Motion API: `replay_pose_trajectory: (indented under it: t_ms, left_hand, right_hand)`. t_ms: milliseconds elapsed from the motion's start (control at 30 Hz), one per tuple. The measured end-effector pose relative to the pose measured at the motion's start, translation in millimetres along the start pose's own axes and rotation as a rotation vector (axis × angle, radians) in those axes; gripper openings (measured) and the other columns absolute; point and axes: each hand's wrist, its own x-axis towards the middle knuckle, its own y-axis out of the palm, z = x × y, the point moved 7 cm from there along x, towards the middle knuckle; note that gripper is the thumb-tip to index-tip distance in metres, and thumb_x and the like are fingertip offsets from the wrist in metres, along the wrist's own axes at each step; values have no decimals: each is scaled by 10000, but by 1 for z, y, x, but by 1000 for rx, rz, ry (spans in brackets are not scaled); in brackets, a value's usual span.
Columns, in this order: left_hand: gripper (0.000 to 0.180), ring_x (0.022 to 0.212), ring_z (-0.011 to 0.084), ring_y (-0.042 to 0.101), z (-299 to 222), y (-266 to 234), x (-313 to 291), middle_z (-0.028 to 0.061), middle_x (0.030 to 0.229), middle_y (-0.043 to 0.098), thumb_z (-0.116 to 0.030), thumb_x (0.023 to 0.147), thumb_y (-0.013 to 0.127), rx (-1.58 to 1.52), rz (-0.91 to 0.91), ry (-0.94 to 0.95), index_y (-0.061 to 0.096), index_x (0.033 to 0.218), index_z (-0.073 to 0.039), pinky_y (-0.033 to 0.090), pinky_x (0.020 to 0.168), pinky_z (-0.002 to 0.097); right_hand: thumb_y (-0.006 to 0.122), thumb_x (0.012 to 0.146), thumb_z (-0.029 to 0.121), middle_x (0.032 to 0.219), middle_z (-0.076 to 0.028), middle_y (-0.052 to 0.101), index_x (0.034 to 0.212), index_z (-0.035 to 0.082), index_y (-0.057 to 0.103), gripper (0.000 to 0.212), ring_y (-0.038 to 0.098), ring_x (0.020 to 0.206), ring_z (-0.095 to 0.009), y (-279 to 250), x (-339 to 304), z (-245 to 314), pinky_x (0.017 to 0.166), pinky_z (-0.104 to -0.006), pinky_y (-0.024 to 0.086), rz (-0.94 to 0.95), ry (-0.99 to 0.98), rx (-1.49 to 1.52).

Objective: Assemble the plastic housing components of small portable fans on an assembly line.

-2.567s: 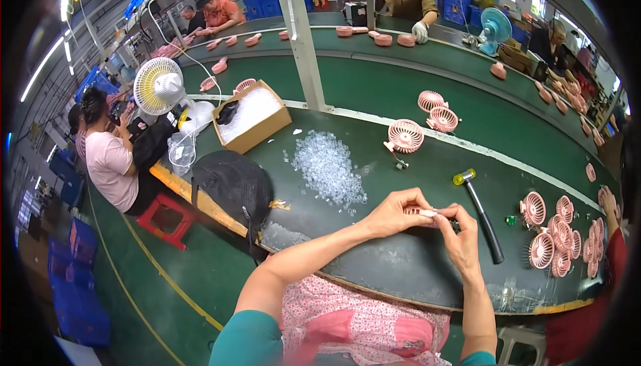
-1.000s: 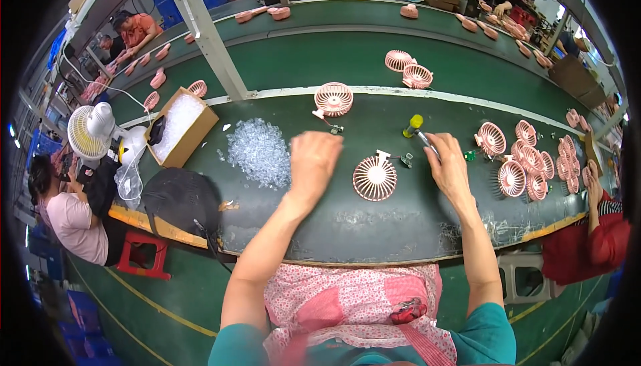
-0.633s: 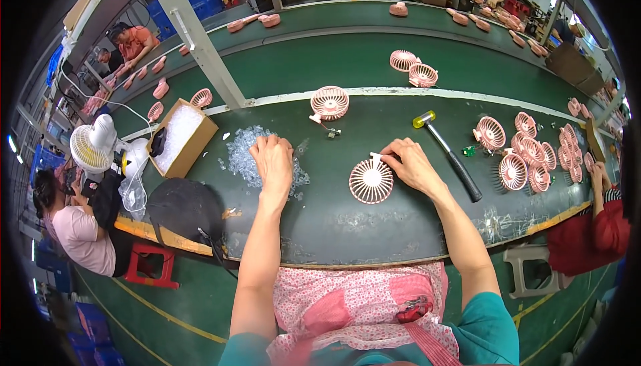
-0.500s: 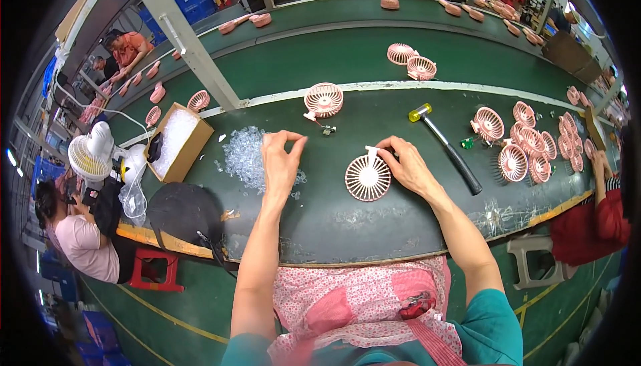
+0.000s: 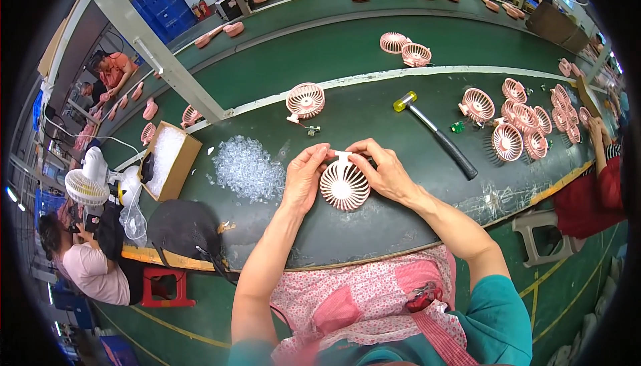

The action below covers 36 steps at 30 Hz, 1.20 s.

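A pale pink fan head [image 5: 344,190] with a ribbed round grille is on the table in front of me, its short stub pointing away from me. My right hand [image 5: 386,173] grips it by the stub. Beside the stub's left side, my left hand [image 5: 306,177] is closed in a pinch; whatever lies between its fingertips is too small to make out. Close to my left hand spreads a pile of small clear plastic pieces [image 5: 246,169]. Farther off lies another pink fan head [image 5: 306,101], with wires leading to a small circuit board [image 5: 312,130].
To the right lies a yellow-headed hammer [image 5: 437,135], near a cluster of pink fan heads [image 5: 524,117]. An open carton [image 5: 180,162], a black bag [image 5: 183,229] and a white desk fan [image 5: 88,179] are at left. Beyond the white rail runs a green conveyor [image 5: 320,52]. Other people sit nearby.
My left hand has moved from beside the clear pieces to the fan head's stub. The fan head has turned slightly in my right hand. The whole view has shifted a little.
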Motion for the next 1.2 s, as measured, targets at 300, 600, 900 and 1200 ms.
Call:
replay_pose_trajectory:
  t_ms: [300,600,900,1200]
  left_hand:
    - [259,956,130,669,-3,8,-5,112,1105,711,-128,953,674,149,-28,21,675,1166,18,549,845,285]
    - [201,928,109,669,-14,23,-14,91,1051,724,-121,959,665,444,-24,156,704,1085,30,538,823,248]
    - [294,1034,154,575,2,-9,4,73,1143,584,-269,1062,495,109,-290,347,534,1233,-34,505,877,315]
    - [179,913,132,561,3,-29,1,62,1067,564,-221,1055,502,102,-368,407,508,1107,-50,506,778,289]
  right_hand:
    - [610,967,123,937,-169,704,1057,0,587,154,700,837,-342,2,2,1,708,-412,549,-37,-61,-48]
    - [605,968,125,913,-155,700,1029,3,601,137,693,843,-310,-7,1,5,747,-383,546,-14,-130,-230]
    - [635,974,116,1063,-68,655,1094,3,575,175,599,994,-107,-26,38,-17,878,-263,489,-258,37,388]
    - [626,792,102,1136,-47,657,992,74,644,203,584,1103,-246,88,82,-12,1046,-476,379,158,-602,-891]
